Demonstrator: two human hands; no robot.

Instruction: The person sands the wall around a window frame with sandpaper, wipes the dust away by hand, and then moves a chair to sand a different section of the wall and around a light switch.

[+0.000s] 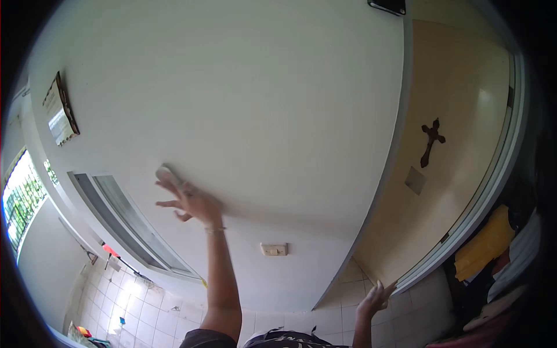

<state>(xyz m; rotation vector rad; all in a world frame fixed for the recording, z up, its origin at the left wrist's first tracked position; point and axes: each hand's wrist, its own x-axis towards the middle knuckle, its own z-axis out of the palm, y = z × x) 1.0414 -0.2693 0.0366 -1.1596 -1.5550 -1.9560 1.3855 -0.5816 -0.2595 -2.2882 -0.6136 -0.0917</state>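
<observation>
My left hand (194,203) reaches up to the white wall (278,127), with a thin band round its wrist. Under its upper fingers is a small whitish pad (165,173), pressed on the wall; its exact kind I cannot tell. The lower fingers stick out, bent, to the left. A light switch (274,249) is on the wall below and right of this hand. Low on the right, my right hand (374,298) is raised in front of the doorway with fingers apart and nothing in it. Its fingertips look whitish.
A sliding window (136,223) and a plaque (60,113) are on the left. On the right stands a door (458,87) bearing a dark crucifix (432,142). Cloths, one yellow (484,243), hang beyond it. A long-handled tool (130,268) is above the tiled floor (136,307).
</observation>
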